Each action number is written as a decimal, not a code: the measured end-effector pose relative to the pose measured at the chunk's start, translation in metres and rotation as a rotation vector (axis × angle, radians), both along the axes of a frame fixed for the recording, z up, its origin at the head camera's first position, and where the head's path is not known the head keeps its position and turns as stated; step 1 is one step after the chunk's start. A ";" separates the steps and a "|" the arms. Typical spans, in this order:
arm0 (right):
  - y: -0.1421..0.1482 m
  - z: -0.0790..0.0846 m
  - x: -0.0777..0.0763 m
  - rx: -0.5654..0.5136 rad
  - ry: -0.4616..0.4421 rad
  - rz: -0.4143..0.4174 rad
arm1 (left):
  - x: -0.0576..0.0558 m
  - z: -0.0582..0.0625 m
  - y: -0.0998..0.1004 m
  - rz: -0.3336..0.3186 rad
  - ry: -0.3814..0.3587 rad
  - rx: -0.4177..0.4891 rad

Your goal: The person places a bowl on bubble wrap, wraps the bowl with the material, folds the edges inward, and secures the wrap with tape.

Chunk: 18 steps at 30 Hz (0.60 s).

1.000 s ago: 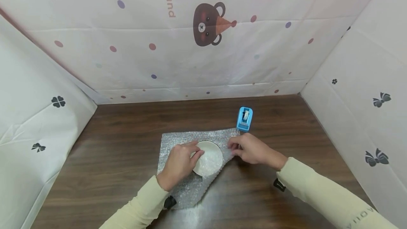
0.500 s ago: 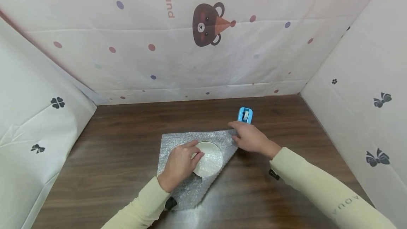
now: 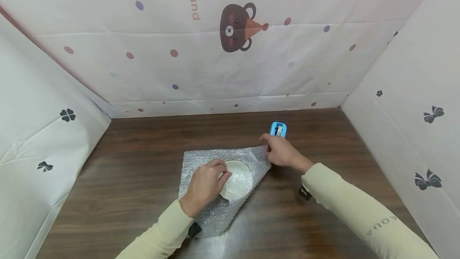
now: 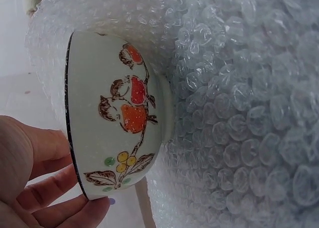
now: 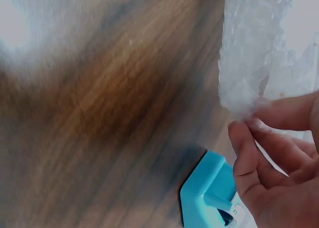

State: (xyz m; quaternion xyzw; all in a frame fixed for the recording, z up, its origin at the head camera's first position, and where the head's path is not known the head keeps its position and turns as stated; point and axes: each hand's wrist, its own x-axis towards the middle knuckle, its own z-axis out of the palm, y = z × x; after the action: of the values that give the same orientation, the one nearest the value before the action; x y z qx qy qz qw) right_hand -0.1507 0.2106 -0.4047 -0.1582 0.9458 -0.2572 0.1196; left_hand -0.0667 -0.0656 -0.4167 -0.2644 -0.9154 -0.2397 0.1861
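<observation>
A white bowl (image 4: pixel 87 103) with a dark rim, painted birds, leaves and yellow berries, stands upright on a sheet of bubble wrap (image 3: pixel 212 219). My left hand (image 3: pixel 204 187) grips the bowl's near-left rim, thumb inside and fingers outside, as the left wrist view shows. At the sheet's far right corner, my right hand (image 3: pixel 284 152) pinches the bubble wrap (image 5: pixel 244 96) between thumb and fingers. The sheet's right side is folded in, slanting up close along the bowl.
Just beyond my right hand lies a blue tape dispenser (image 3: pixel 278 128), partly hidden by the fingers. Under everything is a dark wooden table (image 3: pixel 143 187). White printed sheets (image 3: pixel 201 71) wall it in at the back and both sides.
My right hand let go of the sheet's right edge, moved away toward the far right corner with fingers extended, and now pinches that corner. My left hand stays on the bowl's rim.
</observation>
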 end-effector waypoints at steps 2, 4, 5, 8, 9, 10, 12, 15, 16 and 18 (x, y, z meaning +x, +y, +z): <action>-0.001 0.003 0.005 -0.040 0.038 -0.032 | 0.000 0.001 0.000 0.006 -0.017 0.006; -0.004 0.005 0.010 -0.083 0.076 -0.066 | 0.000 0.001 0.000 0.009 -0.034 0.013; -0.005 0.006 0.013 -0.109 0.097 -0.079 | 0.001 0.002 0.000 0.011 -0.044 0.016; -0.010 0.011 0.020 -0.191 0.140 -0.109 | 0.000 0.002 0.000 0.016 -0.064 0.022; -0.012 0.013 0.023 -0.220 0.150 -0.120 | 0.000 0.002 0.000 0.018 -0.068 0.020; -0.015 0.015 0.026 -0.246 0.163 -0.129 | 0.000 0.002 0.000 0.020 -0.070 0.018; -0.020 0.021 0.033 -0.289 0.186 -0.145 | 0.000 0.002 0.000 0.022 -0.069 0.012; -0.030 0.030 0.043 -0.334 0.236 -0.157 | 0.000 0.003 0.001 0.024 -0.064 0.008; -0.034 0.032 0.046 -0.338 0.258 -0.156 | 0.000 0.003 0.001 0.026 -0.062 0.006; -0.041 0.036 0.054 -0.341 0.302 -0.147 | 0.000 0.003 0.002 0.027 -0.060 0.003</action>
State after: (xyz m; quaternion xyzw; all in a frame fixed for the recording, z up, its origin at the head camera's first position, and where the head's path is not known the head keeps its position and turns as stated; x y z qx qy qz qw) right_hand -0.0971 0.1698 -0.3689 -0.1432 0.9048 -0.3947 -0.0706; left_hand -0.0666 -0.0641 -0.4141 -0.2446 -0.9237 -0.2462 0.1624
